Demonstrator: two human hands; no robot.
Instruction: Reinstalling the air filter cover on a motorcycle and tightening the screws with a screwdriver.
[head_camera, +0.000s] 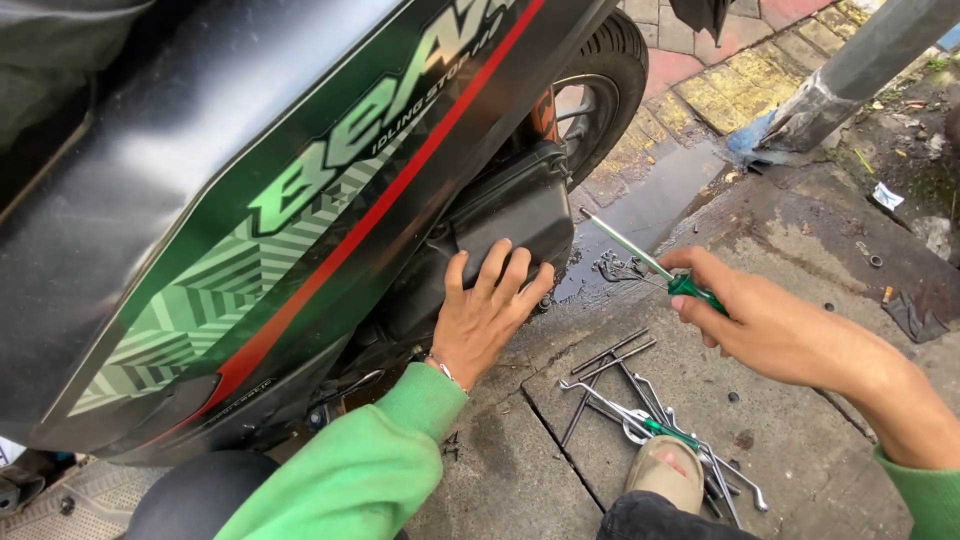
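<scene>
Nearest, below the right hand (775, 325), a foot in a tan sandal (668, 470) stands on the concrete slab (800, 240). Just above the sandal, between both forearms, lies a loose pile of metal tools (640, 400): thin rods, bent wrenches, one piece with a green handle. Green sleeves cover both arms; a thin bracelet sits on the left wrist.

Left hand (487, 310) is open, fingers spread, palm pressed flat on the black plastic box (510, 215) low on the scooter's side. It grips nothing, just bears against the box's lower edge.

Right hand is clenched around the green handle of a screwdriver (655, 265). The shaft points up and left toward the black box, tip near the box's right edge; whether it touches cannot be told. The screwdriver sits right of the left hand, close to it but apart.

Above and left of the left hand runs the scooter's black side panel (200, 200). It carries a green sticker of angular striped shapes at lower left, large slanted green lettering above that, smaller pale lettering beside it, and a long red stripe along the panel's lower edge.

Beyond the box, the rear tyre (612, 60) stands with an orange part behind its spokes. Past the screwdriver tip there is a wet dark puddle (650, 215) on the ground, then red and yellow paving bricks (720, 70). Far above the right hand a grey pole (860, 70) leans, with small litter near its base.
</scene>
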